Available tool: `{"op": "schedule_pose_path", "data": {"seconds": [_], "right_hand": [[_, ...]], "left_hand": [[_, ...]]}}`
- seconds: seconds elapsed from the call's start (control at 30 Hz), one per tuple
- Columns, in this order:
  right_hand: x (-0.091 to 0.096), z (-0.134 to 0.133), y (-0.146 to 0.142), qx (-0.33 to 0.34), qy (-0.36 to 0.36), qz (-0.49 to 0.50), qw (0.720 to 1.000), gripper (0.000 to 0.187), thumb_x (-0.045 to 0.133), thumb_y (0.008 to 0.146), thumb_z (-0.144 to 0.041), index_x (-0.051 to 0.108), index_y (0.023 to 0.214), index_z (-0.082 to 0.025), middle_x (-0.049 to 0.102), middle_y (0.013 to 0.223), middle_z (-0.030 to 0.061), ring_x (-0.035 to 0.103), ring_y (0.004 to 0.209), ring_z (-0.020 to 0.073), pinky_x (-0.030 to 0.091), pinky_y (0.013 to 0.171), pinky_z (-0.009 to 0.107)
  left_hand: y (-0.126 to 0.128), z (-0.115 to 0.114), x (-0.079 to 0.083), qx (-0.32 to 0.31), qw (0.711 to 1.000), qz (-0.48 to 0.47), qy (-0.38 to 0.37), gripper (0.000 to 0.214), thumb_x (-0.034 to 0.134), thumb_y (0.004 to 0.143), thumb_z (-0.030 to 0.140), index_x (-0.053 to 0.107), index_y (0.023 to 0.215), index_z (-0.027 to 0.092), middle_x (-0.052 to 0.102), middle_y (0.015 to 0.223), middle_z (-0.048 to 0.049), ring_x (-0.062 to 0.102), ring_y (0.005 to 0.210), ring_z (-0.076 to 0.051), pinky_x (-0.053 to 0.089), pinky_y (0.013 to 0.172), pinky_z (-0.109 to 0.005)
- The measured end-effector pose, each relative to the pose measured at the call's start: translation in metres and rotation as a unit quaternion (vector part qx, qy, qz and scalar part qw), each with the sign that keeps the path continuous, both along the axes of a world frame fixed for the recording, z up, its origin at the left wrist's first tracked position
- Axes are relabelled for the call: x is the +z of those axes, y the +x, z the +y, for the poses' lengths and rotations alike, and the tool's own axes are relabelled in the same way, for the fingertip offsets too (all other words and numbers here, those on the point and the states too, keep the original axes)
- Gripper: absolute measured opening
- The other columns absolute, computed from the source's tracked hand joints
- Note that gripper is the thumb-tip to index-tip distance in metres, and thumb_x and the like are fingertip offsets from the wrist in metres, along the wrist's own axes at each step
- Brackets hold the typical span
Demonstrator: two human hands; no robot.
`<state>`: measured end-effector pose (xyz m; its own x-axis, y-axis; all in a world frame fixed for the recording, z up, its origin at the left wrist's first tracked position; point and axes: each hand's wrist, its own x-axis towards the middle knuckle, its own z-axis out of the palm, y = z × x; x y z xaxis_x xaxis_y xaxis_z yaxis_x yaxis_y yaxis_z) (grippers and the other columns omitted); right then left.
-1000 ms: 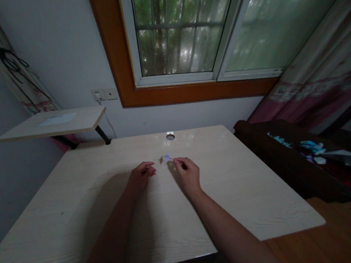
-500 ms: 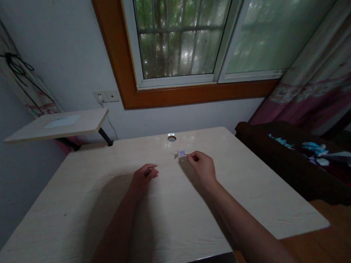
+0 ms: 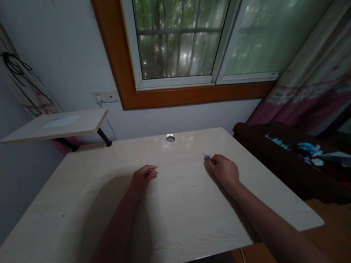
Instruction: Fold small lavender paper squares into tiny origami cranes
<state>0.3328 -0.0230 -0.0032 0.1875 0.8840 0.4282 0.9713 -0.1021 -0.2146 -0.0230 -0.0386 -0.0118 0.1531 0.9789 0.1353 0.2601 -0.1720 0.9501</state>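
Note:
My right hand (image 3: 224,170) is closed in a pinch over the right part of the table. Its fingertips grip a small purple flower-like thing (image 3: 207,157) with a thin strand sticking out; its exact kind is too small to make out. The hand covers the near end of it. My left hand (image 3: 143,177) rests at the middle of the table with nothing visible in it. Its fingers are loosely bent, thumb and forefinger a little apart.
The pale wooden table (image 3: 176,213) has a round cable hole (image 3: 170,139) at its back edge. A raised shelf (image 3: 91,124) with a paper (image 3: 60,122) stands at the back left. Beyond the right edge is a dark brown piece of furniture (image 3: 257,149) with cloths on it.
My right hand has moved right and slightly nearer, carrying the small purple flower-like thing away from the middle of the table. My left hand has stayed nearly still.

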Motion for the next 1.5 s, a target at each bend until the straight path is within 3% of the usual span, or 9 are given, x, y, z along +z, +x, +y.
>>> {"op": "schedule_pose_path", "data": {"seconds": [0.17, 0.33, 0.5, 0.63, 0.7, 0.87, 1.0, 1.17, 1.5], "right_hand": [[-0.001, -0.004, -0.001, 0.017, -0.006, -0.012, 1.000, 0.016, 0.068, 0.087, -0.034, 0.069, 0.078, -0.021, 0.067, 0.077, 0.0050, 0.058, 0.061, 0.0202, 0.024, 0.052, 0.028], [-0.001, -0.013, -0.005, 0.069, -0.024, -0.005, 0.997, 0.023, 0.065, 0.089, -0.040, 0.066, 0.077, -0.020, 0.065, 0.076, 0.0025, 0.059, 0.063, 0.0197, 0.028, 0.052, 0.026], [0.002, -0.031, -0.018, 0.190, -0.018, 0.002, 0.982, 0.025, 0.057, 0.095, -0.039, 0.064, 0.083, -0.019, 0.064, 0.082, 0.0041, 0.061, 0.072, 0.0218, 0.042, 0.063, 0.029], [0.014, -0.042, -0.036, 0.358, -0.023, 0.012, 0.933, 0.025, 0.053, 0.099, -0.038, 0.063, 0.113, -0.019, 0.062, 0.108, 0.0088, 0.058, 0.101, 0.0266, 0.047, 0.089, 0.037], [0.022, -0.044, -0.045, 0.412, -0.027, 0.020, 0.911, 0.038, 0.057, 0.099, -0.041, 0.055, 0.131, -0.020, 0.056, 0.123, 0.0101, 0.053, 0.112, 0.0275, 0.045, 0.097, 0.040], [0.033, -0.042, -0.065, 0.495, -0.037, 0.006, 0.868, 0.071, 0.062, 0.096, -0.052, 0.032, 0.151, -0.019, 0.035, 0.147, 0.0121, 0.033, 0.134, 0.0303, 0.033, 0.112, 0.047], [0.028, -0.038, -0.083, 0.514, -0.050, -0.024, 0.856, 0.080, 0.062, 0.094, -0.058, 0.026, 0.153, -0.018, 0.022, 0.153, 0.0139, 0.020, 0.140, 0.0340, 0.027, 0.113, 0.053], [0.014, -0.038, -0.104, 0.525, -0.077, -0.050, 0.846, 0.089, 0.064, 0.092, -0.061, 0.019, 0.155, -0.017, 0.015, 0.155, 0.0138, 0.013, 0.142, 0.0331, 0.022, 0.115, 0.054], [-0.005, -0.036, -0.111, 0.523, -0.073, -0.066, 0.847, 0.090, 0.061, 0.092, -0.064, 0.022, 0.154, -0.012, 0.017, 0.154, 0.0159, 0.011, 0.143, 0.0319, 0.016, 0.117, 0.054]], "left_hand": [[0.000, 0.000, 0.000, 0.002, 1.000, 0.009, 0.002, 0.028, 0.057, 0.085, 0.037, 0.067, 0.103, 0.017, 0.073, 0.089, -0.0068, 0.071, 0.080, -0.019, 0.057, 0.077, -0.032], [0.000, -0.001, 0.000, 0.001, 1.000, 0.023, -0.002, 0.029, 0.056, 0.086, 0.039, 0.066, 0.104, 0.018, 0.073, 0.091, -0.0059, 0.071, 0.082, -0.019, 0.057, 0.077, -0.031], [0.000, -0.003, 0.005, 0.012, 0.989, 0.119, 0.082, 0.026, 0.052, 0.091, 0.036, 0.067, 0.104, 0.019, 0.071, 0.101, -0.0072, 0.068, 0.093, -0.020, 0.054, 0.086, -0.034], [0.006, -0.008, 0.009, -0.031, 0.947, 0.238, 0.215, 0.028, 0.051, 0.092, 0.029, 0.063, 0.117, 0.021, 0.064, 0.121, -0.0088, 0.058, 0.115, -0.022, 0.044, 0.104, -0.042], [0.011, -0.013, 0.011, -0.063, 0.918, 0.297, 0.256, 0.041, 0.055, 0.090, 0.032, 0.054, 0.130, 0.021, 0.054, 0.137, -0.0106, 0.045, 0.132, -0.026, 0.036, 0.111, -0.048], [0.019, -0.030, 0.019, -0.116, 0.860, 0.421, 0.264, 0.078, 0.060, 0.085, 0.051, 0.030, 0.149, 0.019, 0.027, 0.157, -0.0149, 0.017, 0.146, -0.036, 0.022, 0.114, -0.061], [0.008, -0.038, 0.022, -0.143, 0.832, 0.471, 0.256, 0.081, 0.053, 0.087, 0.060, 0.025, 0.151, 0.018, 0.022, 0.158, -0.0148, 0.012, 0.147, -0.035, 0.017, 0.115, -0.060], [-0.010, -0.039, 0.014, -0.153, 0.818, 0.491, 0.257, 0.085, 0.047, 0.087, 0.065, 0.019, 0.153, 0.019, 0.022, 0.158, -0.0140, 0.010, 0.148, -0.033, 0.014, 0.117, -0.058], [-0.006, -0.038, 0.003, -0.158, 0.813, 0.498, 0.256, 0.085, 0.040, 0.088, 0.068, 0.020, 0.153, 0.017, 0.025, 0.157, -0.0142, 0.013, 0.148, -0.030, 0.009, 0.118, -0.056]]}}
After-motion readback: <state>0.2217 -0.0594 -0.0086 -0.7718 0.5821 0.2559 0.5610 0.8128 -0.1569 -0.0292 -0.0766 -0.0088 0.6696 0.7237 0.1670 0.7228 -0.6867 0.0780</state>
